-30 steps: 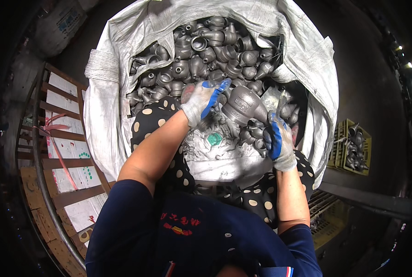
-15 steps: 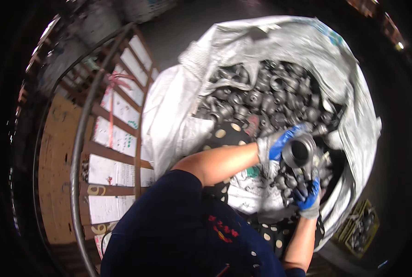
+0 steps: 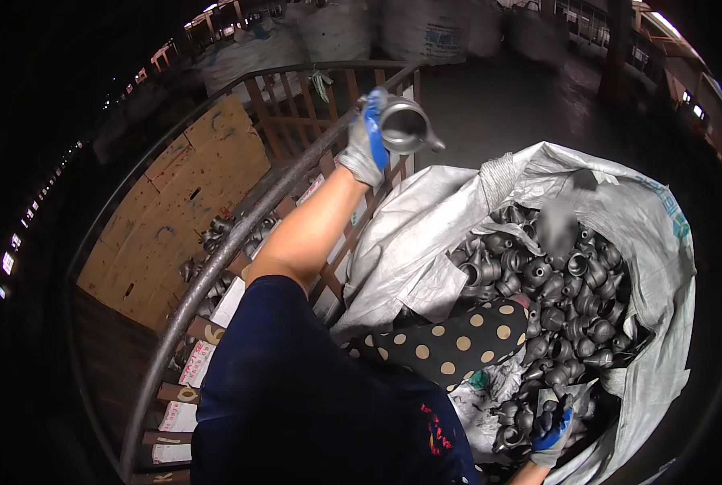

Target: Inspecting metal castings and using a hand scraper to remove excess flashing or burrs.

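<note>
My left hand (image 3: 365,145), in a grey glove with a blue palm, is raised high and shut on a round grey metal fitting (image 3: 405,128) with an open mouth and side lugs. It hangs above the rail of a metal-framed crate (image 3: 240,234). My right hand (image 3: 553,432), gloved the same way, is low at the right inside a big white woven bag (image 3: 426,242). Its fingers curl around a dark fitting in the pile of cast fittings (image 3: 555,291) that fills the bag.
The crate is lined with brown cardboard (image 3: 175,218) and holds a few fittings (image 3: 215,234) along its near side. A black cloth with cream dots (image 3: 458,343) lies over the bag's near edge. More large bags (image 3: 426,32) stand behind on a dark floor.
My left hand has lifted the fitting out of the bag and swung it up and left over the crate. My view has turned left, and my right hand stays down in the bag.
</note>
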Tool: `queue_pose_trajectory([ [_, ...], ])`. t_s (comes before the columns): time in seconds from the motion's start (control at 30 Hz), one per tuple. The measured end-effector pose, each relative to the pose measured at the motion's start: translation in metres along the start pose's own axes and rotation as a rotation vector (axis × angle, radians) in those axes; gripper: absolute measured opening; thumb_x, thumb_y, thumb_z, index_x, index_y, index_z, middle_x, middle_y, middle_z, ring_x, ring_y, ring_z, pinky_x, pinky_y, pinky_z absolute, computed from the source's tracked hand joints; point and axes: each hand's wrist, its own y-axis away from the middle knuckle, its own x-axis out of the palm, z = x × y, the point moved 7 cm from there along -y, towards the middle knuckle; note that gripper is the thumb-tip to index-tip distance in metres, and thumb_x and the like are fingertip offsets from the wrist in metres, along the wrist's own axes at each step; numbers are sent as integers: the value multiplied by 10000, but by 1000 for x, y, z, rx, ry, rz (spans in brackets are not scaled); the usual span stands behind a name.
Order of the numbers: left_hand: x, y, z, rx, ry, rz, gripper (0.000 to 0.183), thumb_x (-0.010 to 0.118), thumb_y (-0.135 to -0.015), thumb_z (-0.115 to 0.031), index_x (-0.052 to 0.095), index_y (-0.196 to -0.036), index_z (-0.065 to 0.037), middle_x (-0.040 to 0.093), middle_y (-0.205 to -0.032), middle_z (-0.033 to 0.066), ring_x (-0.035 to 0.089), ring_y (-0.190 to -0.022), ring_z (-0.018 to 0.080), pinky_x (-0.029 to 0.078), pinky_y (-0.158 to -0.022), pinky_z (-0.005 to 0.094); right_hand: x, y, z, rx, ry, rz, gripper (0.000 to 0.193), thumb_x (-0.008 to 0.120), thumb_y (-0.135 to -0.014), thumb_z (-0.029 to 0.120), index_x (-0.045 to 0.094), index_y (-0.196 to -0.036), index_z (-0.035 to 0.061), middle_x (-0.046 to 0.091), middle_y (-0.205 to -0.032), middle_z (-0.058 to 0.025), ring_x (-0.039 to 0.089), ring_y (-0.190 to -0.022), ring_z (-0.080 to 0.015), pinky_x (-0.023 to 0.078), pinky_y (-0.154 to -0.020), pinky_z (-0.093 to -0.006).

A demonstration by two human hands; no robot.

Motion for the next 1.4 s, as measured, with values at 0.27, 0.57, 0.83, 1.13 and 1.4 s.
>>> queue_pose_trajectory([
  [0.27, -174, -18, -126, -290, -2617, -500, 542, 506, -859, -495, 516, -1242, -112, 584, -1178, 151, 562, -1096, 269, 396, -948, 487, 26, 24, 2, -69, 163, -14, 364, 378, -975, 270, 523, -1179, 6, 543, -702, -7, 382, -422, -71, 354, -379, -226],
  [0.57, -64, -26, 8, -101, -260, -123, 370, 447, -935, -264, 523, -1176, 6, 567, -1176, 162, 570, -1050, 258, 444, -950, 382, 28, 10, 15, -236, 683, -175, 303, 405, -967, 225, 572, -1116, 20, 493, -637, 20, 357, -439, -33, 279, -373, -186],
  [0.83, 61, 209, 338, -825, -333, 587, 280, 601, -833, -10, 573, -1112, 8, 631, -1060, 88, 601, -938, 149, 470, -818, 240, 39, 18, 20, -218, 835, -323, 363, 384, -961, 254, 554, -1134, -16, 510, -587, 3, 311, -374, -39, 246, -360, -177],
  [1.13, 43, 404, 530, -498, -1459, 1699, 933, 615, -734, -579, 221, -1425, -91, 298, -1433, 179, 341, -1291, 354, 337, -1033, 422, 38, 16, 18, 1, 223, -453, 386, 444, -952, 232, 483, -1177, -79, 600, -732, -93, 349, -383, -42, 265, -335, -169],
  [1.4, 44, 443, 554, -150, -1687, 2087, 666, 499, -854, -312, 242, -1429, -95, 211, -1469, 200, 265, -1324, 404, 270, -978, 640, 45, 26, 30, 78, 437, -575, 436, 448, -930, 304, 517, -1118, -83, 571, -704, -48, 375, -436, -33, 259, -405, -177],
])
